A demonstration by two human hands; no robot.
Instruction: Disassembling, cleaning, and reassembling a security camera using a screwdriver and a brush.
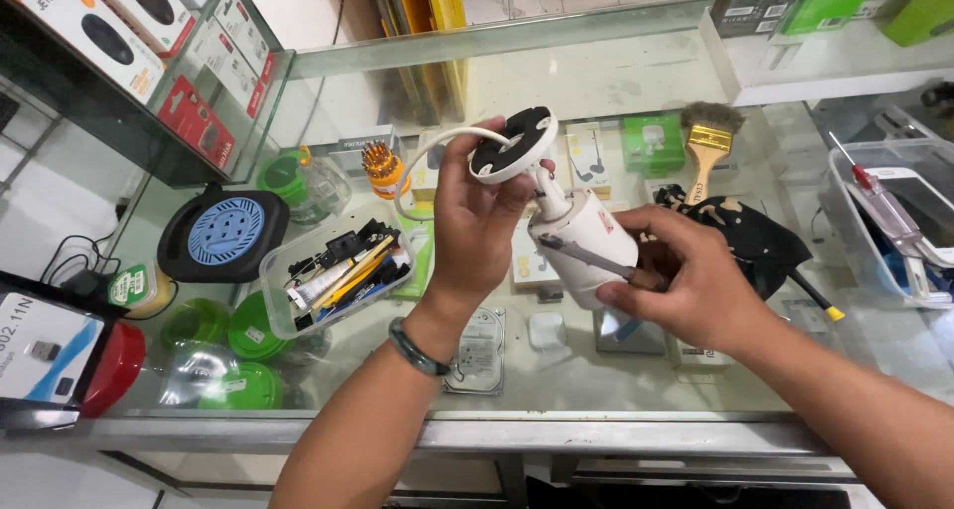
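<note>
My left hand grips the neck of a white bullet security camera, just under its round black-and-white mounting base. A white cable loops from the base to the left. My right hand holds a thin grey screwdriver, whose shaft lies across the camera body. Both hands are raised above a glass counter.
On the counter are a clear tray of small tools, an orange screwdriver-bit holder, a black-and-blue cable reel, a paintbrush, a black cloth and a clear bin at right. Boxes sit at left and behind.
</note>
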